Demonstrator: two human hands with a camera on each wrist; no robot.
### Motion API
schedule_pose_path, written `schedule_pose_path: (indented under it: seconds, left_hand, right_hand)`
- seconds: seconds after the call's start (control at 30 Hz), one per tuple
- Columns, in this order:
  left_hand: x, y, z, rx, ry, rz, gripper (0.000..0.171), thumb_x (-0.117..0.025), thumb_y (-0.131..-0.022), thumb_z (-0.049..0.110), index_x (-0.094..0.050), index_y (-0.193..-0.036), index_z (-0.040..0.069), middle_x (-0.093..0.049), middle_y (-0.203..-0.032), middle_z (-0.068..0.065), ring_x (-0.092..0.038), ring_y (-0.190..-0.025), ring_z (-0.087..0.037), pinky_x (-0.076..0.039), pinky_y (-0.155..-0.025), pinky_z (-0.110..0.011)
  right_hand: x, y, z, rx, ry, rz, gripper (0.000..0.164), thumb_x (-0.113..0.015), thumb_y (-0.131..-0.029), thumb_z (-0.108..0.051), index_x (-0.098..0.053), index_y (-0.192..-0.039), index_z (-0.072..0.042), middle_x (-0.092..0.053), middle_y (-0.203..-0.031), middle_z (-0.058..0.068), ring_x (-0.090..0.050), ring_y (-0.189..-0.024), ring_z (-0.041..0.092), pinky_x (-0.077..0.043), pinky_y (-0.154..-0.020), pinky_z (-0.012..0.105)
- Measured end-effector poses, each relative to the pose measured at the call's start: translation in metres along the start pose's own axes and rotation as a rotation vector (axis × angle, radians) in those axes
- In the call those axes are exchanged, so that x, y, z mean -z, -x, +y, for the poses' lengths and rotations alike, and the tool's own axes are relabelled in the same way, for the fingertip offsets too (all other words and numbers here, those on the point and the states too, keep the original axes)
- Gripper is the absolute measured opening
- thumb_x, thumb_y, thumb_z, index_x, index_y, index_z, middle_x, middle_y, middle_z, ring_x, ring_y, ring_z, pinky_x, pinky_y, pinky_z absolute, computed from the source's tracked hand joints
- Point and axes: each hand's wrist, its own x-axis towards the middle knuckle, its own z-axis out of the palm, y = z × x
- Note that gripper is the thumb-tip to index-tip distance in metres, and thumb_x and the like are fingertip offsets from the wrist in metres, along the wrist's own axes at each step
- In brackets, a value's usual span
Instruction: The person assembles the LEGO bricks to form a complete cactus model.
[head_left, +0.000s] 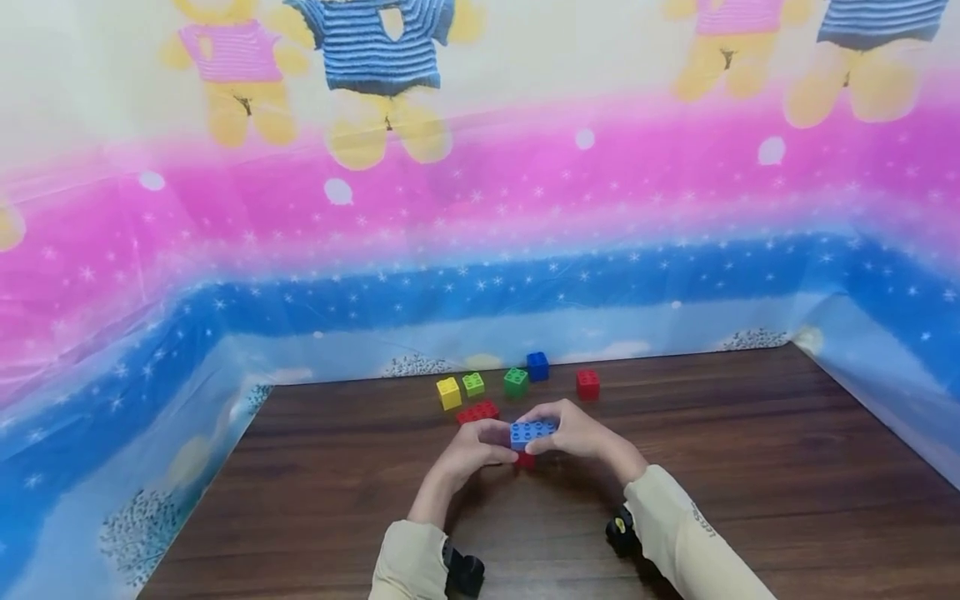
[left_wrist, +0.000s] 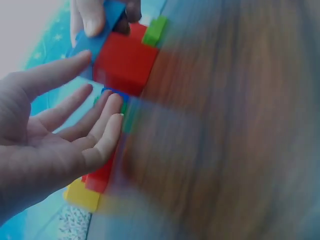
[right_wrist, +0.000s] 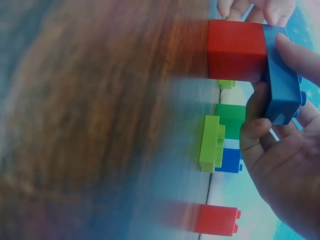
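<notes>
A light blue brick [head_left: 531, 433] sits on a red brick [head_left: 524, 460] at the middle of the table, overhanging it on the right-hand side. My right hand [head_left: 573, 432] pinches the blue brick's right part, thumb in front and fingers behind. In the right wrist view, the red brick [right_wrist: 236, 50] is joined flat under the blue one [right_wrist: 282, 80]. At the left end of the pair, my left hand [head_left: 474, 450] has its thumb close by the blue brick. The left wrist view shows that hand's fingers [left_wrist: 100, 125] loosely extended and spread.
Behind my hands lie a long red brick [head_left: 478, 412], a yellow brick [head_left: 448, 393], a small lime brick [head_left: 473, 383], a green brick [head_left: 516, 382], a dark blue brick [head_left: 537, 367] and another red brick [head_left: 588, 384]. A longer lime brick [right_wrist: 210, 144] shows in the right wrist view.
</notes>
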Motion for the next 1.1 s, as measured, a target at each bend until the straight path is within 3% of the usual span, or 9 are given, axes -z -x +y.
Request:
schedule_pose_path:
  seconds: [0.13,0.27,0.33,0.47,0.57,0.7,0.83,1.1]
  left_hand:
    - [0.013,-0.001,0.004,0.004,-0.02,-0.018,0.05,-0.071,-0.087,0.012,-0.054,-0.131,-0.003,-0.061,-0.129,-0.023,-0.065,-0.105,-0.023,-0.056,-0.092,-0.042]
    - [0.023,-0.004,0.006,0.013,0.002,0.034,0.048,-0.069,-0.089,0.012,-0.053,-0.132,-0.003,-0.06,-0.13,-0.024,-0.066,-0.102,-0.021,-0.055,-0.095,-0.045]
    - [0.026,-0.004,0.01,0.008,0.06,0.126,0.045,-0.068,-0.089,0.01,-0.055,-0.13,-0.004,-0.062,-0.126,-0.024,-0.067,-0.096,-0.016,-0.054,-0.095,-0.046]
    - [0.036,-0.015,0.012,-0.032,0.184,0.384,0.041,-0.068,-0.089,0.008,-0.056,-0.126,-0.006,-0.065,-0.117,-0.022,-0.064,-0.084,-0.005,-0.055,-0.092,-0.042]
    - [0.044,-0.027,0.008,-0.054,0.205,0.475,0.041,-0.067,-0.089,0.006,-0.056,-0.126,-0.007,-0.064,-0.117,-0.024,-0.063,-0.081,-0.003,-0.054,-0.095,-0.043]
    - [0.047,-0.038,0.005,-0.054,0.176,0.45,0.041,-0.066,-0.089,0.004,-0.057,-0.128,-0.006,-0.061,-0.126,-0.028,-0.067,-0.094,-0.016,-0.05,-0.1,-0.049]
    - [0.045,-0.045,0.002,-0.042,0.111,0.422,0.044,-0.067,-0.088,0.005,-0.057,-0.13,-0.005,-0.057,-0.133,-0.026,-0.059,-0.118,-0.033,-0.049,-0.102,-0.047]
    - [0.041,-0.058,0.0,-0.028,0.043,0.414,0.046,-0.065,-0.089,0.006,-0.055,-0.134,-0.002,-0.045,-0.148,-0.021,-0.038,-0.141,-0.038,-0.041,-0.112,-0.05]
  right_hand:
    - [-0.001,-0.001,-0.001,-0.017,-0.001,0.006,0.039,-0.074,-0.085,-0.022,-0.066,-0.12,-0.009,-0.066,-0.117,0.012,-0.058,-0.098,0.02,-0.055,-0.088,0.037]
    - [-0.003,-0.002,-0.003,-0.04,0.006,0.01,0.039,-0.074,-0.085,-0.023,-0.066,-0.121,-0.011,-0.066,-0.118,0.012,-0.058,-0.1,0.021,-0.055,-0.091,0.04]
    - [-0.004,-0.002,-0.004,-0.049,0.012,0.007,0.038,-0.074,-0.085,-0.023,-0.067,-0.121,-0.012,-0.066,-0.119,0.011,-0.057,-0.102,0.021,-0.054,-0.092,0.042]
    - [-0.003,-0.002,-0.005,-0.055,0.021,0.0,0.037,-0.073,-0.086,-0.022,-0.067,-0.121,-0.012,-0.065,-0.119,0.011,-0.057,-0.104,0.022,-0.052,-0.093,0.045]
    - [-0.001,-0.001,-0.006,-0.06,0.029,0.0,0.037,-0.073,-0.086,-0.021,-0.066,-0.121,-0.012,-0.064,-0.12,0.012,-0.056,-0.105,0.023,-0.052,-0.094,0.046]
    - [0.001,0.0,-0.005,-0.072,0.034,0.006,0.037,-0.073,-0.086,-0.02,-0.066,-0.121,-0.012,-0.063,-0.12,0.012,-0.056,-0.106,0.023,-0.052,-0.094,0.047]
    - [0.001,-0.001,-0.004,-0.076,0.025,0.006,0.037,-0.073,-0.086,-0.021,-0.066,-0.121,-0.013,-0.063,-0.12,0.012,-0.056,-0.107,0.023,-0.052,-0.093,0.047]
    - [-0.001,-0.002,-0.003,-0.092,0.027,0.014,0.037,-0.074,-0.085,-0.022,-0.066,-0.121,-0.015,-0.063,-0.121,0.01,-0.056,-0.107,0.023,-0.052,-0.094,0.048]
